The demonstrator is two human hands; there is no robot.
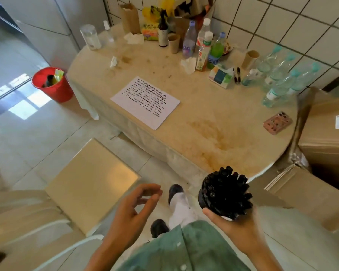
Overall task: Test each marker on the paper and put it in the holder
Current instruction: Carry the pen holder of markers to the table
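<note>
Your right hand (231,222) grips the black holder (213,200) from below, tilted and packed with black markers (231,190), held off the counter's (213,118) near edge. Your left hand (131,210) hangs beside it with fingers loosely curled, apparently holding nothing. The paper (145,101), covered in wavy black lines, lies near the counter's left edge.

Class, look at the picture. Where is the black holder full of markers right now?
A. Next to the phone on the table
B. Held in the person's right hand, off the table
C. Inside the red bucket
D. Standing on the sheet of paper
B: the right hand cups the black holder of markers from beneath, in the air short of the table edge.
</note>
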